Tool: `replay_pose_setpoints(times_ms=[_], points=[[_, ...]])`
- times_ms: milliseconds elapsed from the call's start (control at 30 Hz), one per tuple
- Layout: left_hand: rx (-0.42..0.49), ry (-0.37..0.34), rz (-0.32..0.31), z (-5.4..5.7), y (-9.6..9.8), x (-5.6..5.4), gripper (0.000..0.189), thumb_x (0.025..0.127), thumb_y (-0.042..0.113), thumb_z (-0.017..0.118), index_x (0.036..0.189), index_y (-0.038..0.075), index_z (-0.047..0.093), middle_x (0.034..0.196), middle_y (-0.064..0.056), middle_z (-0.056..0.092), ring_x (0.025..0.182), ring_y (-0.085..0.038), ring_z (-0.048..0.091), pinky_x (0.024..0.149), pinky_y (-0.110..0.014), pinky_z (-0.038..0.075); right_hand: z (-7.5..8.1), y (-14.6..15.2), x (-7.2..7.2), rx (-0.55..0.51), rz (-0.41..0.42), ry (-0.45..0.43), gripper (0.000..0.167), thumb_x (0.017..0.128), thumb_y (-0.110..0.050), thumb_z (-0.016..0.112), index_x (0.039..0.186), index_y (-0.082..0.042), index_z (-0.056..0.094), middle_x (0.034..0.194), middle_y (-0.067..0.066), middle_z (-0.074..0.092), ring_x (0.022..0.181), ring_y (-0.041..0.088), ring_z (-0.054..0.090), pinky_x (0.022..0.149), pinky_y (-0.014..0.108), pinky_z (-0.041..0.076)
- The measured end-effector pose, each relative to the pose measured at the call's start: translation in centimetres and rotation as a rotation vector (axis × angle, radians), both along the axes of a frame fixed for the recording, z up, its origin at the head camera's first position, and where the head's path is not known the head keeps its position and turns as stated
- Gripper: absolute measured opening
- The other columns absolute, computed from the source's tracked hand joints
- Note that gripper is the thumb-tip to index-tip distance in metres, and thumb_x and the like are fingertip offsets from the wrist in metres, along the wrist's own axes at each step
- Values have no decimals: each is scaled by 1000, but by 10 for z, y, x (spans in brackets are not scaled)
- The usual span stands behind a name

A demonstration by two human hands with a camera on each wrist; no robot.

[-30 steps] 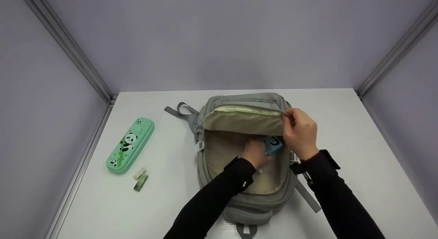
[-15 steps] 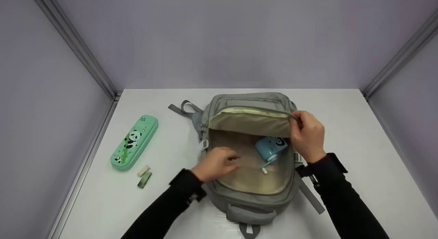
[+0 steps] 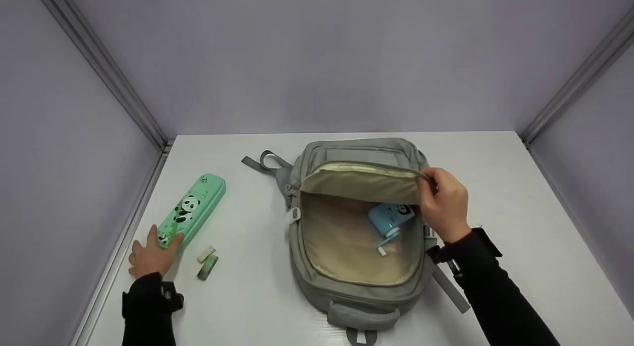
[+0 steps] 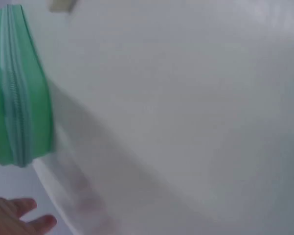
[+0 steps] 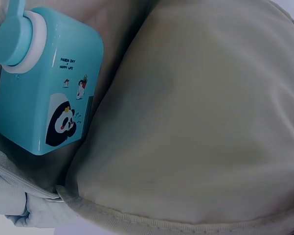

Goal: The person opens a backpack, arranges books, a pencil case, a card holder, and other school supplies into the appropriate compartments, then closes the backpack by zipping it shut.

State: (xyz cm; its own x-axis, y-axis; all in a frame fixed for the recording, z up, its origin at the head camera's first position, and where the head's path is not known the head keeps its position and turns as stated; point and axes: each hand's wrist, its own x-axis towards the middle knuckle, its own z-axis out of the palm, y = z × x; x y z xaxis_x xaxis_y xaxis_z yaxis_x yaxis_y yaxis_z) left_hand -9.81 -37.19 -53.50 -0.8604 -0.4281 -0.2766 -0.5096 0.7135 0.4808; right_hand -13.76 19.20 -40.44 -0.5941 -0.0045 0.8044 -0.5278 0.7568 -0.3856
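Note:
At the left of the head view lies a mint-green zippered case [image 3: 193,209] printed with pandas. My left hand [image 3: 154,254] is at its near end, fingers spread, with the thumb by one side and the index finger by the other. In the left wrist view the fingertips [image 4: 41,224] stand apart from the zippered side. My right hand [image 3: 446,202] pinches the raised front flap [image 3: 361,182] of a grey backpack [image 3: 312,286], holding its main compartment open. Inside, toward the right, lies a blue panda bottle [image 5: 71,73] with its cap and loop showing.
Two small blocks lie beside the case: a whitish block [image 3: 206,254] and a green block [image 3: 207,267]. Backpack straps [image 3: 267,165] spread onto the white table [image 3: 247,286]. Grey walls [image 3: 317,63] close off the back and both sides.
My left hand has let go of the bottle inside the backpack, come out and moved left to the green case. The right hand keeps its hold on the flap.

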Motion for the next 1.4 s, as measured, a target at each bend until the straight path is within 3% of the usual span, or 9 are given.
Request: replay_pose_setpoints(times_ms=[133, 267, 400, 533, 700, 833, 967, 1167, 1400], points=[[-19, 61, -20, -14, -8, 10, 101, 89, 58, 62, 155, -3, 16, 150, -42, 24, 137, -61, 26, 106, -73, 27, 2, -2, 0, -14, 6, 16, 6, 84, 9, 62, 87, 5, 65, 70, 17, 59, 59, 24, 47, 60, 29, 33], [-21, 182, -6, -13, -5, 15, 89, 83, 38, 75, 139, -18, 34, 128, -39, 47, 117, -53, 46, 97, -64, 40, 4, -3, -1, -19, 13, 12, 4, 85, 8, 63, 87, 5, 65, 69, 16, 58, 59, 23, 46, 60, 29, 32], [67, 276, 82, 3, -2, 19, 77, 83, 29, 75, 131, -21, 43, 120, -37, 54, 107, -46, 53, 91, -55, 44, 5, -4, 0, -8, 20, -2, 3, 86, 7, 64, 88, 5, 65, 70, 16, 57, 60, 21, 45, 61, 29, 32], [144, 311, 101, 36, 5, 31, 75, 87, 30, 72, 139, -15, 41, 129, -34, 53, 114, -42, 52, 90, -45, 42, 4, -6, 1, -15, 26, -6, 5, 86, 8, 63, 89, 4, 65, 70, 16, 57, 60, 21, 44, 61, 29, 31], [213, 299, -128, 84, 42, 57, 73, 87, 23, 75, 144, -7, 40, 134, -26, 54, 115, -32, 53, 84, -20, 40, 5, -7, 4, -26, 25, 4, 6, 85, 9, 64, 87, 4, 65, 70, 16, 57, 60, 21, 45, 61, 28, 31], [236, 291, -328, 105, 96, 69, 75, 78, 24, 82, 139, -4, 48, 128, -20, 60, 110, -26, 56, 89, -30, 46, 6, -7, 4, -32, 26, 17, 6, 84, 10, 64, 87, 4, 65, 70, 16, 57, 60, 22, 45, 61, 28, 31], [135, 318, -427, 103, 153, 62, 76, 72, 33, 84, 131, -3, 55, 121, -17, 63, 107, -26, 57, 92, -43, 47, 5, -9, 3, -38, 33, 28, 6, 85, 10, 64, 87, 4, 65, 70, 16, 57, 60, 22, 45, 61, 28, 31], [-14, 507, -448, 78, 225, 35, 73, 68, 39, 88, 114, -10, 58, 103, -22, 64, 92, -31, 61, 82, -46, 52, 4, -11, 4, -31, 59, 29, 4, 86, 9, 64, 88, 5, 65, 72, 16, 58, 60, 21, 44, 62, 29, 31], [-160, 484, -510, 72, 292, 8, 87, 66, 53, 88, 114, -13, 56, 97, -24, 62, 80, -33, 67, 71, -40, 57, 3, -9, 11, -38, 108, 49, 8, 86, 10, 63, 92, 6, 65, 76, 17, 59, 61, 18, 42, 62, 28, 32]])
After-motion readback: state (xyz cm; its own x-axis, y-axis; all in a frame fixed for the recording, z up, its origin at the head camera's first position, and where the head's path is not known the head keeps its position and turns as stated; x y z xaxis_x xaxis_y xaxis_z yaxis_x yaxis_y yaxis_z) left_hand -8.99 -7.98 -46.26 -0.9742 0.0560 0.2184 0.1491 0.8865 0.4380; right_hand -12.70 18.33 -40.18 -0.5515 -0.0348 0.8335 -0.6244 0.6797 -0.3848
